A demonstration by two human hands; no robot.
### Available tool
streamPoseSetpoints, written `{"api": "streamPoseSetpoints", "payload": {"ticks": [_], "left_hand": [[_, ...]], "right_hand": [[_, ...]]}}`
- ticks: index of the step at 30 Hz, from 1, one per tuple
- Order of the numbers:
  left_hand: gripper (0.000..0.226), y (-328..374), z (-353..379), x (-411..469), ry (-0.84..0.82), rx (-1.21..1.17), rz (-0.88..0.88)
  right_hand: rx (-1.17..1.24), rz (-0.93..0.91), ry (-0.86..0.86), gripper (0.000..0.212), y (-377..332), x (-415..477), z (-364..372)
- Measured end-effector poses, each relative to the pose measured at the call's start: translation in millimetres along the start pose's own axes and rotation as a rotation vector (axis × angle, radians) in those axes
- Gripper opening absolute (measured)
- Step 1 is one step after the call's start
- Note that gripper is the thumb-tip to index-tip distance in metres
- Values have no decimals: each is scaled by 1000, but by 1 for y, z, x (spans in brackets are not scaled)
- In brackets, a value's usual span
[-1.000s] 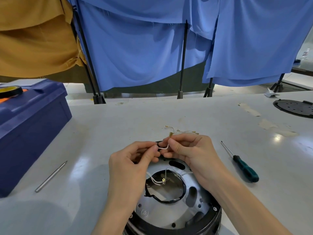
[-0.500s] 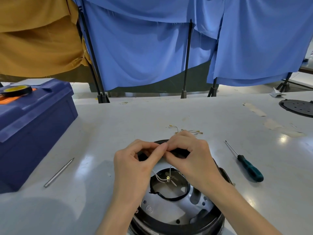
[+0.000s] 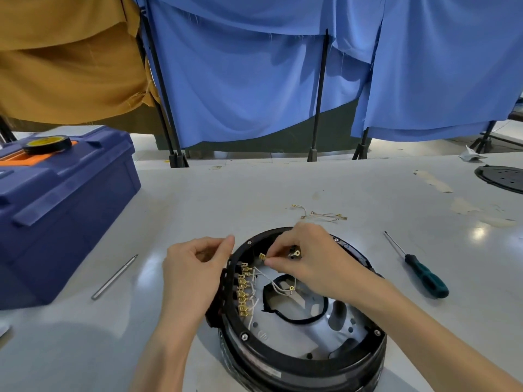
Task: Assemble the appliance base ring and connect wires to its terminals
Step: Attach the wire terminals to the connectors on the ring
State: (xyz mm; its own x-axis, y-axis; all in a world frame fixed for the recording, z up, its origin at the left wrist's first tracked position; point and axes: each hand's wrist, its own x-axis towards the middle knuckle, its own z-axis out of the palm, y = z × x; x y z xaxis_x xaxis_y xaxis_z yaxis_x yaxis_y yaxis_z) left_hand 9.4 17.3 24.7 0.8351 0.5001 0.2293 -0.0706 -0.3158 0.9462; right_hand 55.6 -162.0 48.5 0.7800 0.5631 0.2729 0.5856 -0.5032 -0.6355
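The black appliance base ring (image 3: 300, 360) lies on the white table in front of me, its silver inner plate (image 3: 285, 335) showing. A row of brass terminals (image 3: 244, 290) with white wires lines its left inner wall. My right hand (image 3: 308, 256) reaches over the ring's far rim and pinches a white wire (image 3: 271, 278) with a brass connector (image 3: 262, 256) at its tip. My left hand (image 3: 195, 267), fingers curled, rests against the ring's left outer rim; whether it holds anything is not visible.
Loose spare wires with brass ends (image 3: 319, 213) lie beyond the ring. A green-handled screwdriver (image 3: 424, 275) is to the right, a metal rod (image 3: 114, 277) to the left. A blue toolbox (image 3: 56, 205) with a tape roll (image 3: 46, 144) stands far left. A black disc (image 3: 501, 178) sits far right.
The hands have come apart: the left moved to the ring's left rim, the right carried the wire end down inside the ring. The terminal row is now uncovered.
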Motion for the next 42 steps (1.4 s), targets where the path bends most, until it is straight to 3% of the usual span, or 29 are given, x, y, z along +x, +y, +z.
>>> {"api": "streamPoseSetpoints", "payload": {"ticks": [4,12,20,33,42], "left_hand": [[13,-10,-1,-7,10,120,-60],[25,-11,8,-13,167,255,6],[29,-11,11,-16,194,254,3],[40,-10,11,-16,180,270,-4],[36,-12,12,-16,187,261,7]], "right_hand": [[53,57,-198,14,1,11,5],[318,286,-379,19,2,28,6],[305,501,-374,23,-7,39,11],[269,593,-269,31,-11,42,20],[248,621,-263,29,-11,47,24]]}}
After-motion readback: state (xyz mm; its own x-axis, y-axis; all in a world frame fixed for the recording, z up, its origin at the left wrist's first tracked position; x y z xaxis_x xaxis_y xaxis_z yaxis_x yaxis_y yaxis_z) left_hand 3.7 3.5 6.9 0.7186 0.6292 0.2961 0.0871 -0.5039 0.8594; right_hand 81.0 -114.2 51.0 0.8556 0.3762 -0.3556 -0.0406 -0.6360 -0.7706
